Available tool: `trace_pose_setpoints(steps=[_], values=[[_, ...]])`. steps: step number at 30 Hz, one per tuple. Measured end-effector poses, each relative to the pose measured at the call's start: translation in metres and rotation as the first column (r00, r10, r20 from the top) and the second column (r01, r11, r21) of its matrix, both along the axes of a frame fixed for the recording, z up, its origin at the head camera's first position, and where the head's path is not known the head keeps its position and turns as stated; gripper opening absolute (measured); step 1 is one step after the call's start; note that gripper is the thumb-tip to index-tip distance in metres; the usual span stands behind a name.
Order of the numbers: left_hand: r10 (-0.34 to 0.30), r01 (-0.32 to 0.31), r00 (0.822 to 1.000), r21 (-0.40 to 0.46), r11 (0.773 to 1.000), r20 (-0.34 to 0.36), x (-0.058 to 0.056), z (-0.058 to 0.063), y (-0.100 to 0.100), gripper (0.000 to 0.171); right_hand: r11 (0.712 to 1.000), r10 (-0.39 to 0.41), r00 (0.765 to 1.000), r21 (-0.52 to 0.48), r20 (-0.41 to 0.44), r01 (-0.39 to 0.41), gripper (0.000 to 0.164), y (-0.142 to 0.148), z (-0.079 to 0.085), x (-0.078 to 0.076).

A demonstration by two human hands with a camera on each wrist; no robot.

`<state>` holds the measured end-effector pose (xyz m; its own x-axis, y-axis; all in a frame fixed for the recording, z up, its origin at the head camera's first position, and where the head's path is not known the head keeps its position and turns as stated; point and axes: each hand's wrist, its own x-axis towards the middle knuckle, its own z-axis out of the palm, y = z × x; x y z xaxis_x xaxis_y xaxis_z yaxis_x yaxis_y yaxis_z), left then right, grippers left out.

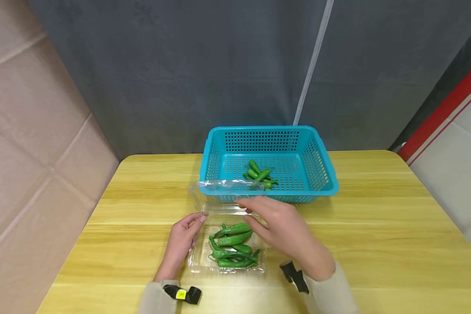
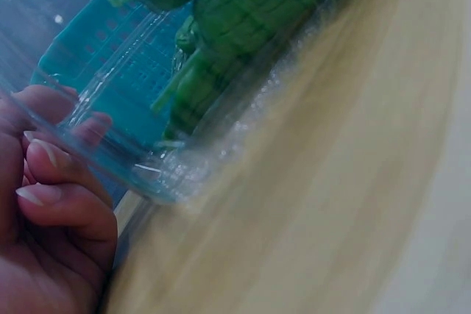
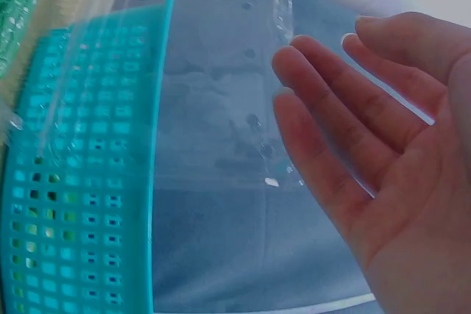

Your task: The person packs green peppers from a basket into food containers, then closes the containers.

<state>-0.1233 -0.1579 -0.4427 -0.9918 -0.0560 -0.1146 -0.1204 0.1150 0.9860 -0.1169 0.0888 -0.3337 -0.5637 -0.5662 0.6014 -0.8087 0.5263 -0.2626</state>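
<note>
A clear plastic clamshell box [image 1: 195, 260] lies on the table with its lid [image 1: 220, 188] raised at the far side. Several green peppers [image 1: 234, 240] lie in its bottom half. My left hand [image 1: 182, 240] pinches the box's left edge near the hinge; the left wrist view shows the fingers [image 2: 62, 200] curled at the clear plastic. Over the box's right side is my right hand [image 1: 282, 224], close to the lid. In the right wrist view its fingers [image 3: 346, 108] are loosely extended, with nothing held; whether they touch the lid I cannot tell.
Behind the box stands a blue-green plastic basket [image 1: 329, 176] with several green peppers [image 1: 261, 175] inside. The raised lid overlaps its front rim in the head view. A grey curtain [image 1: 204, 74] hangs at the table's [image 1: 377, 244] back edge.
</note>
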Motion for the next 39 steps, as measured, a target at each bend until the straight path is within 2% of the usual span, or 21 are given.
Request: trace_pose_setpoints(steps=[7,12,17,31,39], values=[[0.004,-0.004,1.000,-0.009,1.000,0.000,-0.001,0.000,-0.001,0.027,0.993,-0.025,0.999,-0.120,-0.041,0.020,0.032,0.011,0.008,-0.003],[0.009,-0.009,1.000,-0.016,1.000,0.001,0.000,0.000,-0.002,0.026,0.975,-0.065,0.998,-0.213,-0.004,0.062,0.038,0.020,0.010,-0.007],[0.009,-0.009,1.000,-0.011,1.000,0.003,0.001,0.001,-0.001,0.026,0.959,-0.119,0.992,-0.255,0.036,0.124,0.039,0.029,0.007,-0.012],[0.011,-0.011,1.000,-0.010,1.000,0.005,0.001,0.002,-0.003,0.027,0.934,-0.258,0.964,-0.238,0.070,0.267,0.036,0.041,-0.014,-0.032],[-0.009,0.009,1.000,-0.002,1.000,0.004,0.000,-0.001,-0.001,0.028,0.922,-0.318,0.931,-0.169,0.180,0.348,0.037,0.048,-0.031,-0.039]])
